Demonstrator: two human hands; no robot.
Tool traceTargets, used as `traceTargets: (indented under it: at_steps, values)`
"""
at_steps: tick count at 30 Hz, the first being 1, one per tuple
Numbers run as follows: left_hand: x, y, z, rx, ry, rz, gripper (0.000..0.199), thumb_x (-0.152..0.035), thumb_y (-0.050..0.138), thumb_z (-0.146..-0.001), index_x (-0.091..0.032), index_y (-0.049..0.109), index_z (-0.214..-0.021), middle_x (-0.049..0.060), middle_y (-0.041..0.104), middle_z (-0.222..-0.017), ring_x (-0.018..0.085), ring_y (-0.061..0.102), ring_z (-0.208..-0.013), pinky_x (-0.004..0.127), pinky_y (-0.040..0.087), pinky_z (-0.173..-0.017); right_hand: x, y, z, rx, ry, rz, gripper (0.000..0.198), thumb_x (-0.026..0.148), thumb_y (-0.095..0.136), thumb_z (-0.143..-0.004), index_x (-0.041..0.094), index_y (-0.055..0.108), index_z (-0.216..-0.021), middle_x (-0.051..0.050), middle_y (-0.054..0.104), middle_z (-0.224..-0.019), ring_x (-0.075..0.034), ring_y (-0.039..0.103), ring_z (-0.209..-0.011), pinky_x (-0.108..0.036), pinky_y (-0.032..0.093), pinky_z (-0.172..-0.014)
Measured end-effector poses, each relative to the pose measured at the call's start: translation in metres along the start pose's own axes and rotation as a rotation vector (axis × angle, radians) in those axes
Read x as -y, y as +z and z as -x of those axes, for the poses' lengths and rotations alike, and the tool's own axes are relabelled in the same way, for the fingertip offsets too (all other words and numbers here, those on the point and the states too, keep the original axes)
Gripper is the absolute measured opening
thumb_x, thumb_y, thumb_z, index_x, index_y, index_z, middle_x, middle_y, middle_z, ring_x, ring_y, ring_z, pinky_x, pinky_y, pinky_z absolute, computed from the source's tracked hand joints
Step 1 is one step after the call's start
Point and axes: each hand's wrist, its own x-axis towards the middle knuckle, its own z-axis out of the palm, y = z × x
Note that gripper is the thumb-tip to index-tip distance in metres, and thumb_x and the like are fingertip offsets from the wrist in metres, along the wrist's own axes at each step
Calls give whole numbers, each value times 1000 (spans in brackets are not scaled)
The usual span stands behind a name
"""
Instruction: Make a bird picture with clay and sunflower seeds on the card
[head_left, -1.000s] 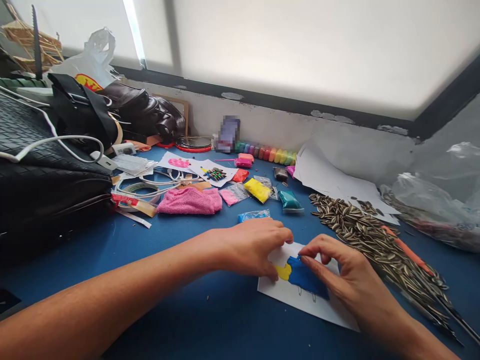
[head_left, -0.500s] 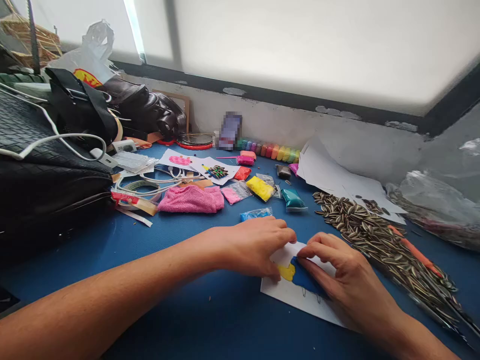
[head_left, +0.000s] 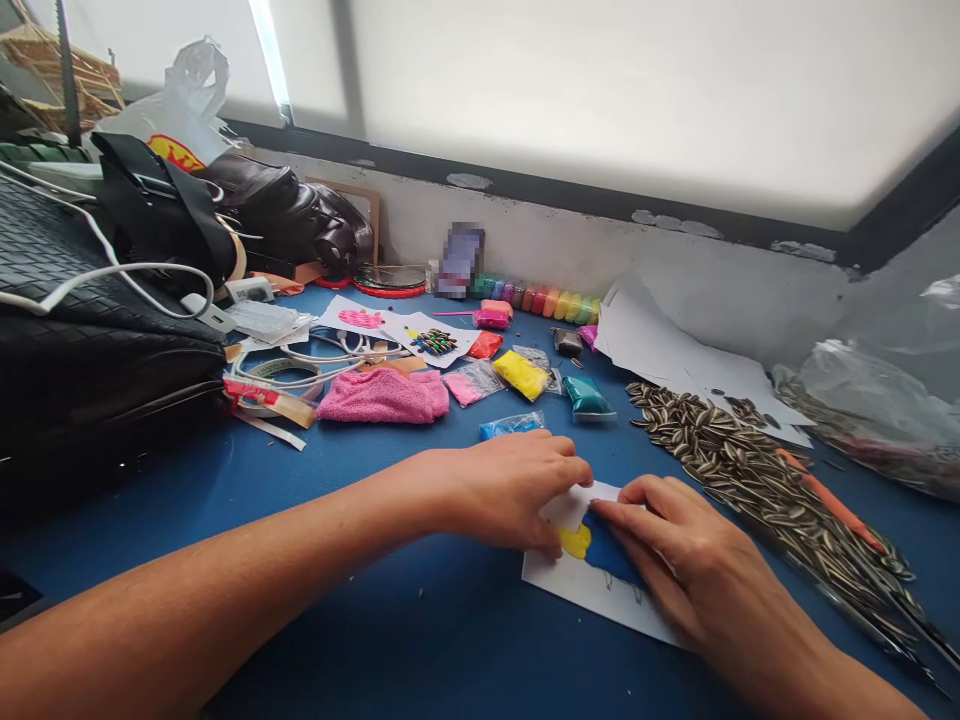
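Note:
A white sheet of paper [head_left: 559, 583] lies at the front right of the blue table, with a blue patch of modelling clay [head_left: 611, 552] and a small yellow patch of clay [head_left: 576, 541] on it. Pencil loops show below the blue patch. My left hand [head_left: 517, 490] grips the paper's left end, thumb at the side and fingers curled over the far edge. From the right, my right hand [head_left: 686, 550] bears on the blue clay, its fingers together and the fingertips at the patch's upper edge. That hand covers the paper's right part.
Striped sunflower seeds [head_left: 757, 480] spread at the right beside white sheets [head_left: 667, 345]. Clay packets, yellow [head_left: 521, 375] and teal [head_left: 587, 397] among them, lie beyond my hands. A pink cloth [head_left: 382, 396], cables and a black bag [head_left: 105, 370] occupy the left.
My right fingers have shifted slightly left and up along the blue clay and straightened from a more bent pinch. My left hand stays almost where it was.

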Motion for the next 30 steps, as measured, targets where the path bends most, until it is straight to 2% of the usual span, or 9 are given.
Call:
traceTargets:
  at_steps: [3, 8, 14, 22, 26, 30]
  values:
    - [-1, -1, 1, 3, 8, -16, 48, -32, 75, -80, -18, 55, -122, 5, 54, -114, 21, 52, -106, 27, 40, -85, 1, -5, 1, -35, 4, -5, 28, 17, 44, -97, 17, 66, -113, -6, 62, -87, -14, 59, -72, -26, 52, -61]
    - [-2, -1, 1, 16, -12, -41, 48, -34, 75, -80, -17, 56, -121, 6, 54, -119, 22, 52, -109, 29, 41, -87, 1, -10, 5, -107, -14, -17, 26, 13, 46, -93, 22, 67, -104, -5, 61, -86, -13, 59, -72, -22, 52, -60]
    - [-1, 1, 0, 10, 3, -34, 49, -34, 75, -80, -17, 56, -122, 5, 54, -117, 22, 52, -108, 30, 41, -88, 1, -5, 7, -112, -34, -11, 37, 5, 43, -87, 22, 69, -106, -6, 62, -88, -13, 61, -74, -21, 53, -61]
    - [-2, 1, 0, 18, 14, -57, 50, -33, 74, -82, -17, 54, -125, 6, 54, -119, 22, 50, -111, 30, 40, -92, 5, -3, 7, -49, -20, -10, 36, 7, 43, -87, 22, 72, -101, -7, 63, -87, -15, 61, -73, -24, 55, -60]
    - [-2, 0, 0, 21, 12, -70, 46, -32, 74, -81, -17, 56, -121, 6, 54, -117, 22, 51, -108, 30, 40, -90, 6, -6, 7, -96, 23, -44, 38, 6, 45, -86, 22, 71, -108, -6, 62, -87, -13, 62, -75, -22, 55, -62]
    - [-3, -1, 0, 22, 22, -83, 44, -33, 74, -82, -17, 57, -120, 6, 54, -116, 21, 51, -107, 30, 40, -90, 7, -7, 7, -117, 25, -26, 36, 7, 46, -86, 24, 72, -103, -5, 61, -87, -13, 60, -73, -22, 53, -60]
